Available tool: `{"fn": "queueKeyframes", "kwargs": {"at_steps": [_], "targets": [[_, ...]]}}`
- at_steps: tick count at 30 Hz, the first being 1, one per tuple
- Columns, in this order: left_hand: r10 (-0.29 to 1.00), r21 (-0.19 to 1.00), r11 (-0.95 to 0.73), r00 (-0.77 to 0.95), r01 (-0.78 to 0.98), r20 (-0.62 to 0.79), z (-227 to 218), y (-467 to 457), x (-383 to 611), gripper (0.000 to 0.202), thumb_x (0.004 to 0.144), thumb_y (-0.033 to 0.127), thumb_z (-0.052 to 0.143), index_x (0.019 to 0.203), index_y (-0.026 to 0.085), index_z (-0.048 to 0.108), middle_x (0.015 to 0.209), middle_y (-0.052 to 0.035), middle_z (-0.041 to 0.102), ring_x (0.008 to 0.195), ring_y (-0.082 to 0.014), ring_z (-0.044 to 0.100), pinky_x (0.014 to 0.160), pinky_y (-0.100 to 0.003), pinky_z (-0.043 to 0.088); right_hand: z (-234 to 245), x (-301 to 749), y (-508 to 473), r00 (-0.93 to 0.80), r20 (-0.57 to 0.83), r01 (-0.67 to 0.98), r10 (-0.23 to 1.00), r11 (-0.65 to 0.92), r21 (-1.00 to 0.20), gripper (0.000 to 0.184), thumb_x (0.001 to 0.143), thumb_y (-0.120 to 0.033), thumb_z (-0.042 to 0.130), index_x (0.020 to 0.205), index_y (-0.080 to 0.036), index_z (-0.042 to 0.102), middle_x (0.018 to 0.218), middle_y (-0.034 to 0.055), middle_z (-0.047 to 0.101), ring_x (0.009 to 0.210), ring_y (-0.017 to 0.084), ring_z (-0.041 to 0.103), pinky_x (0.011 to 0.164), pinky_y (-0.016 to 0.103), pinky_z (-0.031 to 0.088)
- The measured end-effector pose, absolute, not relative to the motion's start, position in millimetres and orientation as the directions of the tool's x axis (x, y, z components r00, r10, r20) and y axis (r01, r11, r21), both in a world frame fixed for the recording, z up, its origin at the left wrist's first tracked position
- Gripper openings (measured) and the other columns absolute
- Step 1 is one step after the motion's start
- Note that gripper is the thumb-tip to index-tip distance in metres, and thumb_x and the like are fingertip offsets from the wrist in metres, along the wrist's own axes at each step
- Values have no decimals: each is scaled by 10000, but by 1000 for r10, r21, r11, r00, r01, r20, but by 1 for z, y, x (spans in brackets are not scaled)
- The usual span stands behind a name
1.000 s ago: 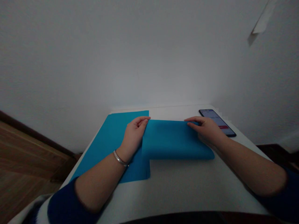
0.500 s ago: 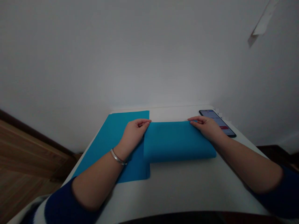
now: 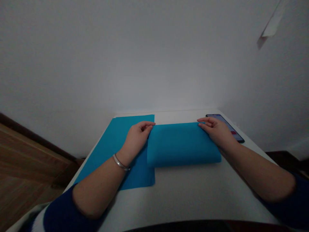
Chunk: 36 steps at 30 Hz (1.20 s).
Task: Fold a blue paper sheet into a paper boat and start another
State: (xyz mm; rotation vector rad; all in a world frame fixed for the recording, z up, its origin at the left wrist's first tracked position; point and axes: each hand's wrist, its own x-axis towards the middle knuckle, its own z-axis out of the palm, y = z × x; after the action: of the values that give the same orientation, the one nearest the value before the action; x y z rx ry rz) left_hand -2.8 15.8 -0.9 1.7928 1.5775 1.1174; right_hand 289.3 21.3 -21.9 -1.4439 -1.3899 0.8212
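A sheet of blue paper is bent over on itself, with a rounded fold towards me and its top edge facing the wall. My left hand pinches the far left corner of this sheet between thumb and fingers. At the far right corner, my right hand grips the edge in the same way, its index finger stretched past the edge. More blue paper lies flat under my left forearm, partly overlapped by the folded sheet.
Everything rests on a white table against a grey wall. A phone with a lit screen lies at the back right, partly behind my right hand. Wooden boards show at the left.
The folded sheet's top edge has moved slightly away from me and its fold has shifted a little left. My left hand moved slightly left; my right hand moved slightly right.
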Motion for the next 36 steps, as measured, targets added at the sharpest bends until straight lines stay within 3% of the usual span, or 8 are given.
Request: {"fn": "queueKeyframes", "kwargs": {"at_steps": [6, 11, 15, 19, 27, 33, 36], "targets": [[947, 839, -247, -61, 485, 315, -3, 15, -4, 268, 824, 312, 559, 1010, 169, 690, 803, -28, 700, 690, -155, 616, 596, -245, 455, -21, 287, 19, 141, 207, 266, 968, 164, -950, 307, 717, -374, 678, 982, -218, 687, 711, 18, 675, 498, 112, 510, 430, 229, 324], [950, 813, -237, -47, 532, 308, -4, 16, -5, 272, 833, 326, 550, 996, 175, 707, 817, -35, 716, 710, -174, 635, 616, -264, 482, -21, 289, 21, 172, 243, 343, 955, 173, -923, 259, 720, -367, 665, 917, -206, 710, 799, 54, 705, 601, 153, 588, 490, 257, 389], [951, 699, -237, 14, 675, 310, -2, 17, -5, 256, 851, 304, 529, 980, 200, 724, 915, -42, 735, 847, -212, 661, 793, -327, 509, -22, 292, 25, 150, 232, 464, 961, 139, -875, 262, 742, -360, 634, 929, -195, 716, 725, 44, 693, 609, 175, 598, 522, 279, 404], [949, 528, -274, 136, 804, 285, 2, 16, -5, 255, 872, 271, 504, 978, 211, 728, 1023, -41, 726, 974, -229, 650, 918, -355, 469, -26, 294, 31, 54, 211, 668, 976, 122, -734, 201, 761, -313, 616, 892, -209, 728, 700, 23, 687, 650, 183, 610, 574, 289, 414], [940, 381, -311, 223, 871, 257, 0, 18, -5, 247, 858, 205, 492, 959, 194, 717, 1007, -67, 720, 940, -236, 652, 865, -338, 472, -27, 293, 38, -59, 231, 805, 971, 183, -565, 169, 794, -246, 595, 880, -237, 739, 785, 23, 713, 729, 191, 621, 655, 298, 439], [941, 386, -317, 238, 866, 240, 1, 26, -5, 313, 860, 202, 463, 1136, 195, 609, 781, -34, 678, 713, -198, 635, 667, -287, 455, -24, 291, 44, -89, 185, 828, 979, 176, -532, 169, 771, -186, 600, 849, -228, 744, 869, 37, 733, 765, 192, 635, 669, 289, 451], [928, 328, -351, 279, 877, 249, 1, 31, -5, 294, 859, 178, 435, 1081, 199, 627, 836, -48, 675, 753, -197, 627, 692, -283, 449, -19, 288, 43, -85, 133, 838, 987, 143, -527, 184, 747, -144, 599, 840, -208, 745, 842, 45, 735, 741, 186, 636, 644, 277, 443]]}}
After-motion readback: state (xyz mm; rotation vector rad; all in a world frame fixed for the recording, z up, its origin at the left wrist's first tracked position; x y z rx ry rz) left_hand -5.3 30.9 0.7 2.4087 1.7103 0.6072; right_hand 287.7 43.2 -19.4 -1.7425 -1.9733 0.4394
